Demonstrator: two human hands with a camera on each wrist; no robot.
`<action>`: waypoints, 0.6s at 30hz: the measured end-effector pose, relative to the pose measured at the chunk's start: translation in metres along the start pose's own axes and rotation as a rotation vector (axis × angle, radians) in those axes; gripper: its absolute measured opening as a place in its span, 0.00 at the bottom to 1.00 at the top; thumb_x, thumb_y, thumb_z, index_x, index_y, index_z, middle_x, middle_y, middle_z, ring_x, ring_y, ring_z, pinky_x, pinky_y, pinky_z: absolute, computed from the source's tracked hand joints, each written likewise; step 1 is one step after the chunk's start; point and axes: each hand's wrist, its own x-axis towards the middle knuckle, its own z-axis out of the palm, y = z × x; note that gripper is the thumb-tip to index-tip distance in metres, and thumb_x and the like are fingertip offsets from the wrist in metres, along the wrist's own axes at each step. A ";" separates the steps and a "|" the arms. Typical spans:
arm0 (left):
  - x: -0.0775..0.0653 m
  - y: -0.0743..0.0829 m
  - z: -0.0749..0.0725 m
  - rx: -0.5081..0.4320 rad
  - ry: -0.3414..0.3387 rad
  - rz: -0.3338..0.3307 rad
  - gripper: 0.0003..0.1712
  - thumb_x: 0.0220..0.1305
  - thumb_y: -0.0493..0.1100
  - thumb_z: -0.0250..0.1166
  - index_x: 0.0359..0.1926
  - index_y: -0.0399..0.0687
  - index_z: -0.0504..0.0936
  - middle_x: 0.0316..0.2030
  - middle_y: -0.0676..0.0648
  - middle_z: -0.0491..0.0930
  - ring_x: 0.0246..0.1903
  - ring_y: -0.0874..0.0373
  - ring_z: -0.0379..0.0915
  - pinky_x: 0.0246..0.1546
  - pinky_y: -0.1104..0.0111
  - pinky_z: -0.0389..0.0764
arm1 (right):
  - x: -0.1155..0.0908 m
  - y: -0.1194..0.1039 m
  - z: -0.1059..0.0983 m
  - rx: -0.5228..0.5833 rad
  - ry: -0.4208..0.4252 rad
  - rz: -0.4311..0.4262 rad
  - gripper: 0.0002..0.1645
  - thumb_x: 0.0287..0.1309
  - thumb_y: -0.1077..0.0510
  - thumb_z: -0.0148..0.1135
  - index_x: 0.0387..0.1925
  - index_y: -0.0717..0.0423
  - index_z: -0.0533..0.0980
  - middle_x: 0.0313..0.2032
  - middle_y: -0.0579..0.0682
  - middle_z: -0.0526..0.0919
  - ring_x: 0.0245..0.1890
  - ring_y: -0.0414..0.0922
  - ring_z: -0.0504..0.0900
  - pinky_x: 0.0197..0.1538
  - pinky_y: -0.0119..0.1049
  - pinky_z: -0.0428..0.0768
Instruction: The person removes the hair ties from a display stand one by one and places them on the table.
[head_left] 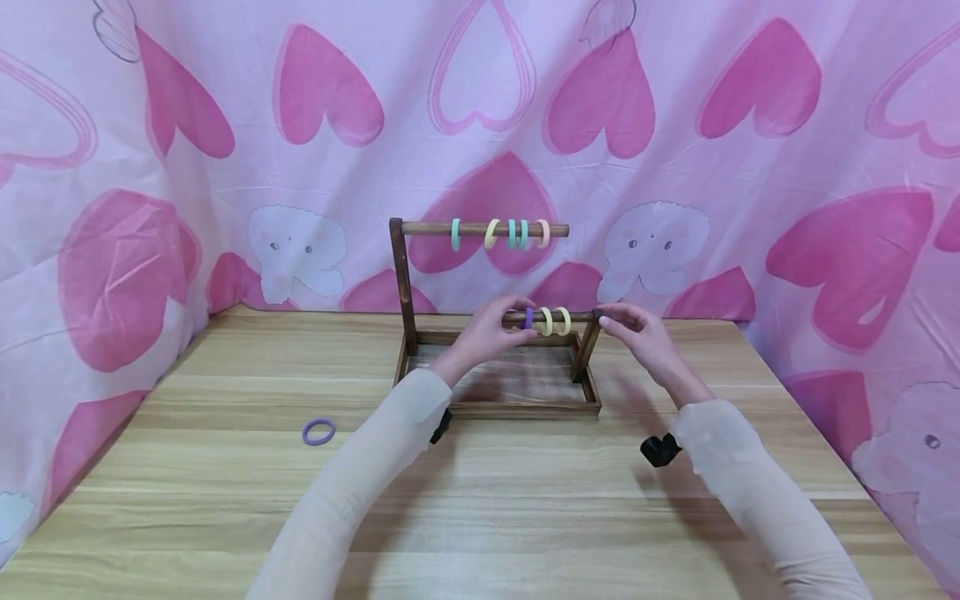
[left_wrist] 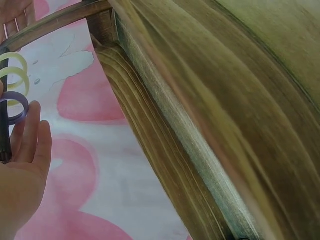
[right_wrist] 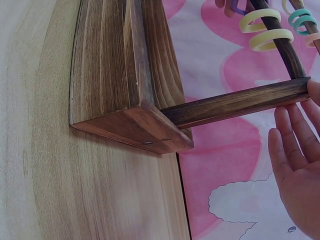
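A dark wooden rack (head_left: 405, 287) with two horizontal rods stands on the table. On its lower rod (head_left: 581, 317) hang a purple ring (head_left: 528, 317) and two pale yellow rings (right_wrist: 270, 40). My left hand (head_left: 487, 332) pinches the purple ring between thumb and fingers, near the rod's free left end. At the other end, my right hand (head_left: 637, 333) holds the top of the short post (right_wrist: 235, 104), fingers against one side and thumb at the tip. Several rings, in teal, yellow and peach (head_left: 543, 234), hang spaced along the upper rod (head_left: 427, 227).
Another purple ring (head_left: 318, 432) lies flat on the wooden table (head_left: 525, 500), left of the rack. The rack's base is a shallow tray with a raised rim (head_left: 517, 411). Behind the table hangs a pink cloth (head_left: 480, 167) printed with hearts.
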 end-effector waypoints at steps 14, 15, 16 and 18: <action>-0.011 -0.005 -0.014 -0.025 0.028 -0.011 0.25 0.52 0.41 0.66 0.51 0.41 0.72 0.41 0.49 0.74 0.38 0.60 0.72 0.38 0.72 0.73 | 0.000 0.000 -0.001 -0.004 -0.012 -0.001 0.25 0.55 0.48 0.57 0.51 0.60 0.72 0.44 0.46 0.76 0.44 0.39 0.73 0.47 0.31 0.69; -0.012 -0.005 -0.016 -0.023 0.028 -0.014 0.25 0.52 0.41 0.66 0.51 0.41 0.72 0.40 0.49 0.74 0.38 0.60 0.72 0.38 0.71 0.73 | 0.000 0.000 -0.001 0.000 -0.013 -0.005 0.25 0.55 0.49 0.57 0.51 0.60 0.72 0.44 0.46 0.76 0.44 0.39 0.73 0.47 0.31 0.69; -0.013 -0.006 -0.017 -0.023 0.028 -0.015 0.25 0.52 0.41 0.65 0.51 0.41 0.72 0.40 0.49 0.74 0.38 0.60 0.72 0.39 0.71 0.73 | 0.000 -0.001 -0.001 0.001 -0.014 -0.008 0.25 0.55 0.49 0.57 0.51 0.60 0.72 0.44 0.46 0.77 0.44 0.39 0.73 0.47 0.30 0.69; -0.014 -0.007 -0.019 -0.023 0.028 -0.016 0.25 0.52 0.41 0.65 0.51 0.41 0.71 0.40 0.49 0.74 0.38 0.59 0.72 0.38 0.71 0.74 | 0.000 -0.001 -0.001 0.008 -0.012 -0.012 0.25 0.55 0.49 0.57 0.50 0.60 0.72 0.44 0.47 0.77 0.44 0.38 0.73 0.46 0.30 0.69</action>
